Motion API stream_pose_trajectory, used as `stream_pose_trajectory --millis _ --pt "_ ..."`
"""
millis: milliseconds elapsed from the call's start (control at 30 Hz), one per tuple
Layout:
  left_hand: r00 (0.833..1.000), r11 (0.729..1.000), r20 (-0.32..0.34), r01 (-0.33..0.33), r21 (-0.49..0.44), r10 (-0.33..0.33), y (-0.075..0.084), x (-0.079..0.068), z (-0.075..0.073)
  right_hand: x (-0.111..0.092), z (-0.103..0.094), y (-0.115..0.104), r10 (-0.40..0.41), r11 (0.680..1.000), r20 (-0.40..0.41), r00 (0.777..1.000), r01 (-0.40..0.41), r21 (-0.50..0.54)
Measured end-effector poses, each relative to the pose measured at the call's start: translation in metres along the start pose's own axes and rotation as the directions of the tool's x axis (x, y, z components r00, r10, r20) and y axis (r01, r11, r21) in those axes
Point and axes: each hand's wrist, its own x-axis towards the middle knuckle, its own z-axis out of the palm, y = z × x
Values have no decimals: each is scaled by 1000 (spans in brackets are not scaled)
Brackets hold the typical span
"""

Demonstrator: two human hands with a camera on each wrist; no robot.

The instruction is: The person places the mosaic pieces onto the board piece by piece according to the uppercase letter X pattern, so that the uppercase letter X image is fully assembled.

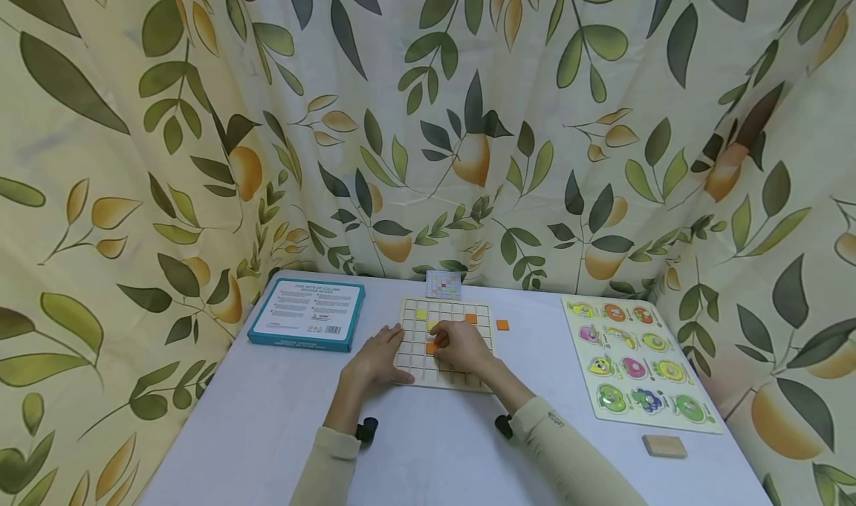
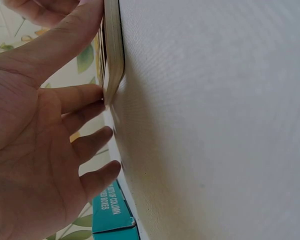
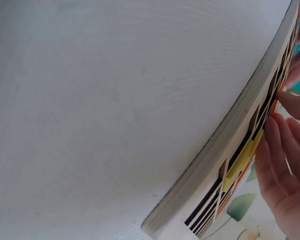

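A square wooden grid board (image 1: 446,377) lies in the middle of the table, with a yellow tile (image 1: 421,314) and an orange tile (image 1: 471,318) in its far cells. My right hand (image 1: 463,344) is over the board, thumb and fingers pinching another orange tile (image 1: 431,348) at a cell left of centre. Part of a yellow tile (image 3: 242,160) shows beside these fingers in the right wrist view; the hand hides several cells. My left hand (image 1: 378,356) rests along the board's left edge with fingers extended, its thumb at the near left corner.
A loose orange tile (image 1: 503,325) lies right of the board. Behind the board is a coloured pattern card (image 1: 443,284). A teal box (image 1: 306,314) lies at left, a fruit picture board (image 1: 642,361) at right, and a small wooden block (image 1: 665,446) near the front right.
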Motion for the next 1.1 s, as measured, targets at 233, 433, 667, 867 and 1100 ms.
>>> stream_pose_trajectory --millis 233,433,667,867,1100 --pt "1000 1000 -4 -2 1 2 1 -1 0 0 -1 4 4 1000 7 1000 -4 17" --pt "1000 1000 -10 4 -6 -4 1 -1 1 -4 -12 14 6 996 -53 999 -1 86" --pt "1000 1000 -18 7 -9 -7 2 -2 1 -11 -34 33 79 996 -155 985 -71 54" --pt "1000 1000 -12 15 -21 -15 3 -2 0 -18 -53 56 168 985 -211 963 -170 8" --pt "1000 1000 -22 11 1 -11 -2 3 7 -24 -72 85 188 973 -264 946 -216 -84"
